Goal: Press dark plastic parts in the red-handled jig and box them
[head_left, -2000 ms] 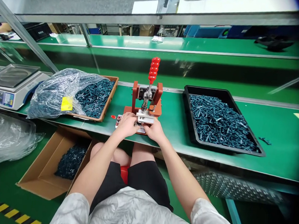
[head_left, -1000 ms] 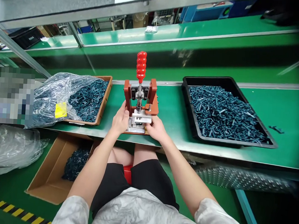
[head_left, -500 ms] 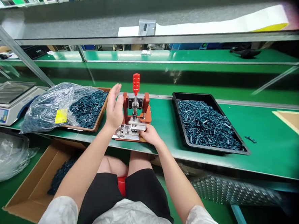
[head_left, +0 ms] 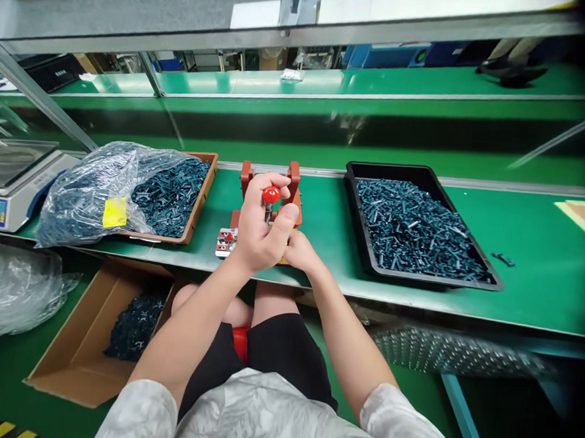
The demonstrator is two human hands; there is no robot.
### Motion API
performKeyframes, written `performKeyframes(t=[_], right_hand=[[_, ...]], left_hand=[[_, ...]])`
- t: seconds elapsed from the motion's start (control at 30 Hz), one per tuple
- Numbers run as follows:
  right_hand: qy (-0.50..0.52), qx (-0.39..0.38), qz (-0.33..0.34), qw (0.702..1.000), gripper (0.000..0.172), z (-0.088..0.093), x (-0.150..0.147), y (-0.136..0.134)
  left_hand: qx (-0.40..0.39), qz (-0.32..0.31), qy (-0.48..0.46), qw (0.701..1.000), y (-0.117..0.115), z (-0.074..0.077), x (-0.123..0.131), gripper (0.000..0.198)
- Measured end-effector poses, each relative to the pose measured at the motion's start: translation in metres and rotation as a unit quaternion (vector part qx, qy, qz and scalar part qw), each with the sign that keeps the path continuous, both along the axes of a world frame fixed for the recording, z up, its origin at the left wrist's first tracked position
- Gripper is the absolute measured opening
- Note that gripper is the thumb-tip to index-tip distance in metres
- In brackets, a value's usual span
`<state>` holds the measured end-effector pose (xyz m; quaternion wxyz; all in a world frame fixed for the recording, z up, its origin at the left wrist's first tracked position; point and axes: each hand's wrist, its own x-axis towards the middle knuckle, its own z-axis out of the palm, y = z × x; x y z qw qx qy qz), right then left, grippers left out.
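Your left grip [head_left: 266, 227] clasps the red handle [head_left: 271, 194] of the press [head_left: 294, 172] on the counter [head_left: 325, 254]. Your right grip [head_left: 301, 251] is beside the press; its hold cannot be told. The yellow label [head_left: 115, 213] is illegible.

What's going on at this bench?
A person's left hand is curled around the red handle of a clamp press. The right hand is low by the press; what it touches is hidden. To the left stands a brown tray of dark parts, partly under clear plastic; to the right, a black tray holds more.
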<state>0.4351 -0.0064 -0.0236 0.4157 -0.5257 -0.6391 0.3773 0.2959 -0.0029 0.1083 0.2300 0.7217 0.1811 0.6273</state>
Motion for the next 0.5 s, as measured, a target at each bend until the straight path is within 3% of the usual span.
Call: performKeyframes(t=[0.33,0.4,0.5], right_hand=[[-0.011,0.009,-0.004,1.0,0.038,-0.009,0.001,0.005],[-0.009,0.015,0.002,1.0,0.038,-0.012,0.003,0.006],[-0.01,0.031,-0.006,0.999,0.037,-0.016,0.003,0.008]], left_hand=[[0.022,0.019,-0.066,0.997,0.006,-0.011,0.009,0.032],[0.018,0.016,-0.052,0.998,0.013,-0.005,0.006,0.036],[-0.045,-0.013,-0.011,0.999,0.039,0.02,0.005,0.046]])
